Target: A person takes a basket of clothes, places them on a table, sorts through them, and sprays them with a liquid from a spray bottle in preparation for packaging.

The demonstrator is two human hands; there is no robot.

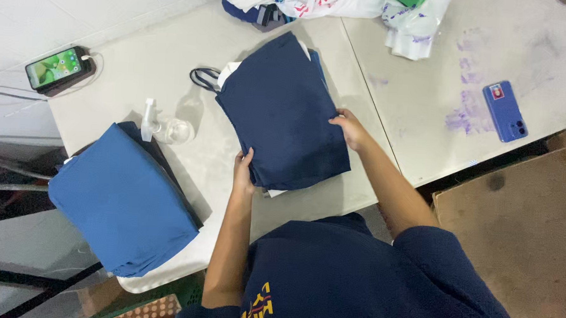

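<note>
**Soft folded navy cloth, held at both near edges**

Nearest you, your left hand [243, 171] grips the near-left corner of the folded navy garment [284, 111], fingers curled over the edge with the thumb side on top. Your right hand [350, 128] lies on its right edge, fingers bent and pressed onto the cloth; whether they tuck underneath, you cannot tell. The garment lies flat on the white table [172, 65], on top of paler folded pieces that peek out at its near and far edges.

Judge it as light, limp and non-slippery: it will sag and unfold if lifted by one corner. Take it at two opposite edges, or slide a flat palm beneath the whole fold, and it should keep its shape.

To your left sits a stack of blue folded cloth [125, 203], with a clear spray bottle [163, 127] just beyond. Farther off lie a phone with a lit screen [56, 68], a blue phone [505, 111], and plastic bags [341, 2] at the far edge.
</note>
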